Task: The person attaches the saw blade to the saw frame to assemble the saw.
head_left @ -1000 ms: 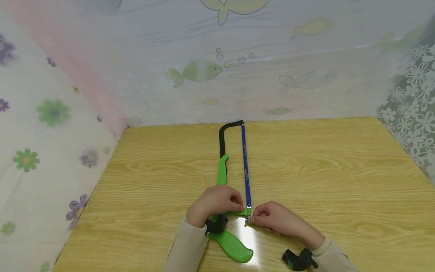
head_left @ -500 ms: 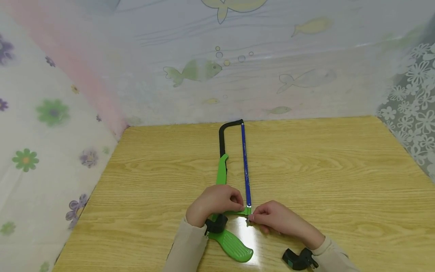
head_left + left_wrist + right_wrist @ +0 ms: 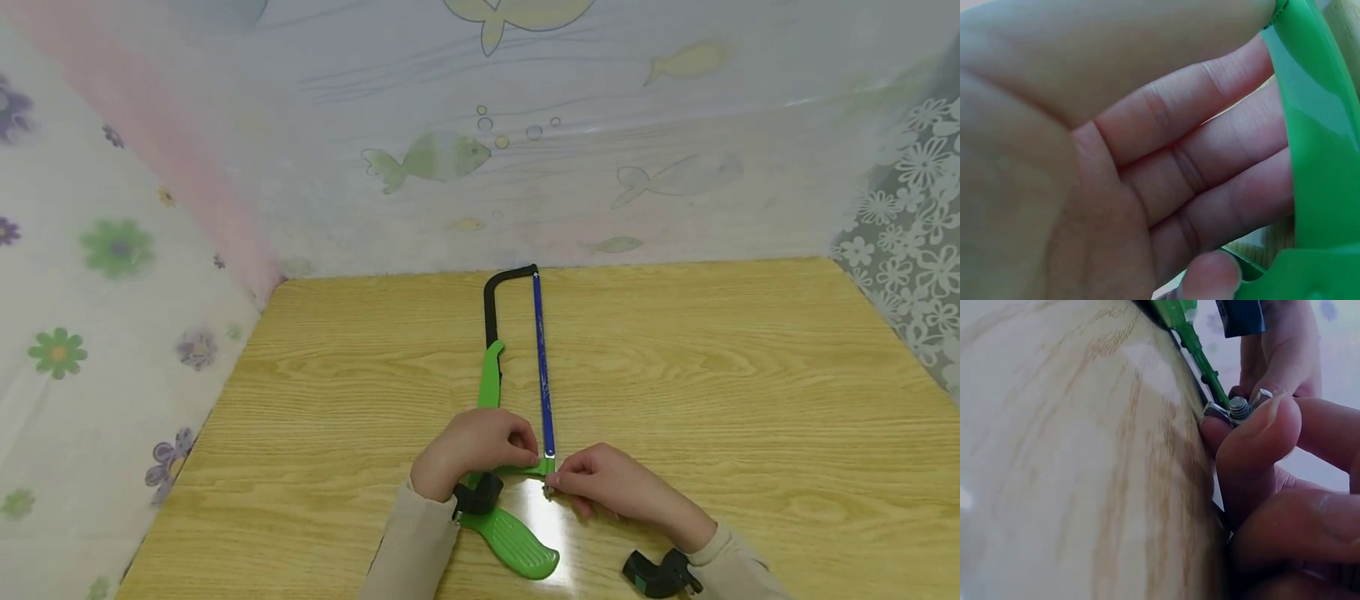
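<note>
A hacksaw lies on the table, with a black bow [image 3: 491,312], a green handle [image 3: 517,546] and a blue blade [image 3: 543,367] running along its right side. My left hand [image 3: 476,442] holds the green frame arm [image 3: 525,470] near the blade's close end. Seen from the left wrist, the thumb and fingers [image 3: 1229,134] wrap about the green frame [image 3: 1322,144]. With thumb and finger, my right hand [image 3: 611,482] pinches the wing nut [image 3: 1217,412] on the threaded bolt [image 3: 1239,407] at that end. Part of the nut is hidden behind the thumb.
The wood-grain table [image 3: 712,358] extends around the saw. A sheet printed with fish [image 3: 446,157] rises at its far edge, and a flower-printed sheet [image 3: 118,250] stands at the left. Black wrist mounts [image 3: 656,573] sit at both sleeves.
The right fingertips have shifted slightly around the wing nut, and its wings have changed angle. The left hand and the hacksaw have stayed in place.
</note>
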`<move>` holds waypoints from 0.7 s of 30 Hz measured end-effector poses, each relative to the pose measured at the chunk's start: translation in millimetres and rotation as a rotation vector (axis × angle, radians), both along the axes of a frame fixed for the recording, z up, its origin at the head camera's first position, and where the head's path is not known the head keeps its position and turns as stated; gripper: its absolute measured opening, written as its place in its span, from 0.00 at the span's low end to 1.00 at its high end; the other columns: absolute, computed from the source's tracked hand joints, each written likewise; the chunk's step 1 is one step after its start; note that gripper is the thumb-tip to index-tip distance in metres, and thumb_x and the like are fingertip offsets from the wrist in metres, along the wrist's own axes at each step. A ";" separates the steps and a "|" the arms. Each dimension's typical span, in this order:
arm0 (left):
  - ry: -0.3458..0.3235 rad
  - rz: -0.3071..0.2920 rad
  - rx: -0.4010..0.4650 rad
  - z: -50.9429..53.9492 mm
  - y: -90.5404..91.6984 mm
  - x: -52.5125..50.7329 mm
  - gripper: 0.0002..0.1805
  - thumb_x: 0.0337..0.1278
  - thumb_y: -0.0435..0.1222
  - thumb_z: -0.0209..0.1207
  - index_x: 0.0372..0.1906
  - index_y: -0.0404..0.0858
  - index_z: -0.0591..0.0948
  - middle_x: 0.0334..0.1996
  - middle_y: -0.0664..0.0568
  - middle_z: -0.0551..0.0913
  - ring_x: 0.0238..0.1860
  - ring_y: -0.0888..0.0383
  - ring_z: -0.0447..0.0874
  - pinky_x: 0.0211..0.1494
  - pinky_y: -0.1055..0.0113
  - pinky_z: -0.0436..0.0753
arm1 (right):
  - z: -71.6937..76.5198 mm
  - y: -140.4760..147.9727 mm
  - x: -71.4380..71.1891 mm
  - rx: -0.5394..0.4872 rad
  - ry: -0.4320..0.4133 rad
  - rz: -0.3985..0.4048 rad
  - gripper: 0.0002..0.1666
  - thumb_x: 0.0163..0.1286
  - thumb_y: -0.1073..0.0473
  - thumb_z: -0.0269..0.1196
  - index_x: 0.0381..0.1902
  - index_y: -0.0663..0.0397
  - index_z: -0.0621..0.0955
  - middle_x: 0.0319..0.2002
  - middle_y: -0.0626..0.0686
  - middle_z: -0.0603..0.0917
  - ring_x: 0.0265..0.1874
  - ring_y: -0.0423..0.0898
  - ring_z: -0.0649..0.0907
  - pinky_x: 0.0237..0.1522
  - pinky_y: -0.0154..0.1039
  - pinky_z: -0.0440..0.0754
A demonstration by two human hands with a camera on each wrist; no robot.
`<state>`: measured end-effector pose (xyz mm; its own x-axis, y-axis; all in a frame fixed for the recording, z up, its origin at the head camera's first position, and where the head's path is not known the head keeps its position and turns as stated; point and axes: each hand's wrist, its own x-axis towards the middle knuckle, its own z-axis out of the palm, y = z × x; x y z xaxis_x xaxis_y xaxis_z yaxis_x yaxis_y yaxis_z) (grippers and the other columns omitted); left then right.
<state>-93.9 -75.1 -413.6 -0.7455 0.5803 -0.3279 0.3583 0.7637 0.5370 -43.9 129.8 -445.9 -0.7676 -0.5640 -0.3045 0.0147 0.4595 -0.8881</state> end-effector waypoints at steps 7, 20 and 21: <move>0.013 -0.010 -0.005 0.4 -0.2 0.0 0.03 0.46 0.49 0.61 0.24 0.58 0.79 0.21 0.70 0.75 0.23 0.70 0.71 0.29 0.71 0.69 | 3.1 -1.6 0.6 0.020 -0.004 -0.005 0.25 0.61 0.39 0.54 0.17 0.51 0.76 0.10 0.44 0.72 0.05 0.37 0.59 0.07 0.33 0.58; 0.006 -0.001 0.001 1.5 0.1 0.5 0.04 0.46 0.49 0.61 0.24 0.57 0.79 0.20 0.69 0.75 0.23 0.68 0.71 0.29 0.71 0.69 | 3.2 0.3 -0.1 0.008 -0.035 0.004 0.17 0.62 0.42 0.55 0.25 0.46 0.81 0.11 0.45 0.73 0.05 0.36 0.60 0.07 0.32 0.58; 0.005 -0.001 0.001 1.3 0.1 0.4 0.04 0.46 0.49 0.61 0.24 0.57 0.79 0.20 0.69 0.75 0.23 0.68 0.71 0.29 0.71 0.69 | 3.1 0.5 -0.2 0.005 -0.038 0.002 0.17 0.62 0.42 0.55 0.26 0.45 0.81 0.11 0.45 0.73 0.05 0.36 0.60 0.07 0.32 0.58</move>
